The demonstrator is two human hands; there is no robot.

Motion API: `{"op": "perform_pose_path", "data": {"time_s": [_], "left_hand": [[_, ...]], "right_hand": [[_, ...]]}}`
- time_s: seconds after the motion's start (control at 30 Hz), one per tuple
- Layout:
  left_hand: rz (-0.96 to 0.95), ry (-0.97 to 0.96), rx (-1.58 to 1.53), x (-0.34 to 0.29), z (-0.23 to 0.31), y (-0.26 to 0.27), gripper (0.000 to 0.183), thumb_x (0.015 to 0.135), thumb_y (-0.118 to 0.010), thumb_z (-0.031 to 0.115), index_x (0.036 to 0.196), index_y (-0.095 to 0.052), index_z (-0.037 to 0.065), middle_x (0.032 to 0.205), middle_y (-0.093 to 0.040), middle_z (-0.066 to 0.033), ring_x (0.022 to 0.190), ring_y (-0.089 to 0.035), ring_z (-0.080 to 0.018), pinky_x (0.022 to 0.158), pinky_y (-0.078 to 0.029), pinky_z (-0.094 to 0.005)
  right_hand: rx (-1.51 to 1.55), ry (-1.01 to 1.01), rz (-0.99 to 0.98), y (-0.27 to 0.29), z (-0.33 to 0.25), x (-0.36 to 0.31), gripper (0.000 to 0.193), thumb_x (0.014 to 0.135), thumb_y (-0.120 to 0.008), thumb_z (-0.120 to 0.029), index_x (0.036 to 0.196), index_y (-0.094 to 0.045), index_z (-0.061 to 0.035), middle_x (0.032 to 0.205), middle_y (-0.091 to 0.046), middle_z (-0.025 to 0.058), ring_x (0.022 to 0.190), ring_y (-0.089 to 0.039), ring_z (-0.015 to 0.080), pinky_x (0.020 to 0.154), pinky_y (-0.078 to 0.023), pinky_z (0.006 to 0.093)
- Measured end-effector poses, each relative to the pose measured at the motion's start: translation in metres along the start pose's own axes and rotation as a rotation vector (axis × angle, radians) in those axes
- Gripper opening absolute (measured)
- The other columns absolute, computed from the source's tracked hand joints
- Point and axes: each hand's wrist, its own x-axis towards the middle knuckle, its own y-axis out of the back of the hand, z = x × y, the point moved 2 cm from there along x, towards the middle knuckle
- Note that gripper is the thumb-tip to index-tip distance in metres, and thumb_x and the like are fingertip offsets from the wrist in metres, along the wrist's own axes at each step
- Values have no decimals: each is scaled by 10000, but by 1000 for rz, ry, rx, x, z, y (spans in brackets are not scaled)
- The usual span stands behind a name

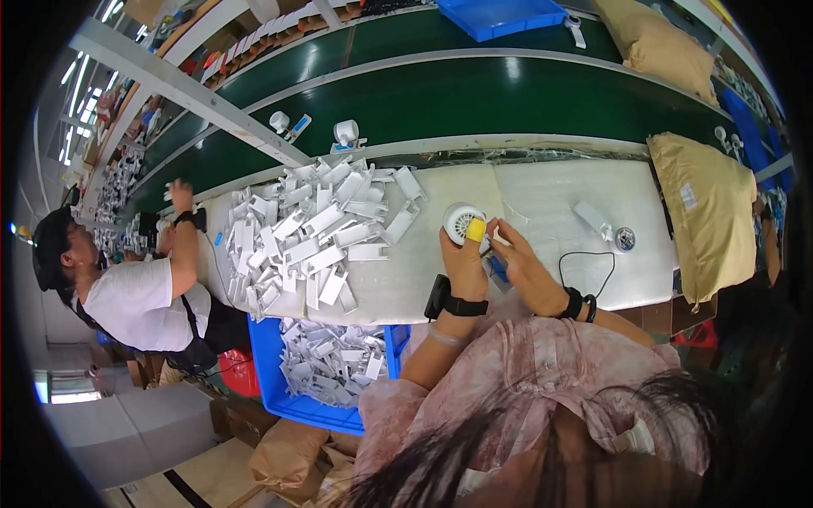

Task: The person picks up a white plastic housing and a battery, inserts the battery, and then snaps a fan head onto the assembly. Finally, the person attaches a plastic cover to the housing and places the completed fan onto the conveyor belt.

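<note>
A white round part with a spoked grille (462,218), much like a small fan head, sits in my left hand (464,264), fingers wrapped round it. A yellow cover (476,229) is on my left thumb, lying over the grille's edge. My right hand (527,269) is beside it, fingertips drawn together close to the part's right side; whatever they pinch is hidden. A small blue piece (498,269) shows between my hands. To the right on the pale worktop (542,190) lies a white bracket piece (593,220), with a round part (624,240) at its end.
White plastic housings (318,229) are heaped to the left; a blue bin (271,372) below holds more. Behind the worktop runs a green conveyor (440,97) carrying white assemblies (346,133). A brown sack (701,216) stands right, near a black cable (586,254). A co-worker (140,296) works far left.
</note>
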Motion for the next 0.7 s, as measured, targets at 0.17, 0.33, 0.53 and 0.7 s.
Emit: {"op": "perform_pose_path", "data": {"time_s": [0.17, 0.33, 0.53, 0.7], "left_hand": [[124, 25, -129, -8, 18, 4, 425, 894, -664, 180, 1222, -430, 46, 1126, -583, -148, 1038, -617, -292, 891, -514, -377], [275, -33, -276, 5, 24, 67, 364, 886, -675, 147, 1180, -481, 56, 1079, -626, -132, 985, -646, -285, 787, -543, -360], [413, -69, -270, 2, 44, 136, 389, 919, -632, 214, 1244, -462, 82, 1144, -598, -136, 1040, -622, -299, 839, -531, -392], [493, -73, -258, 1, 55, 162, 412, 933, -614, 230, 1279, -437, 92, 1210, -579, -144, 1096, -602, -312, 889, -528, -413]], "right_hand": [[-569, 201, -232, -20, -9, 10, 781, 948, -478, -415, 1419, -200, 143, 1512, -147, 305, 1362, -279, 438, 1103, -263, 435], [-398, 269, -326, -32, 36, 67, 569, 922, -546, -308, 1356, -414, 36, 1382, -409, 255, 1205, -483, 393, 967, -421, 410], [-596, 203, -368, -81, 80, 141, 343, 806, -583, -50, 1145, -536, -46, 1215, -518, 127, 947, -618, 312, 763, -520, 402], [-849, 154, -566, -147, 108, 178, 358, 763, -546, 6, 1116, -523, -41, 1172, -502, 122, 753, -639, 323, 620, -521, 430]]}}
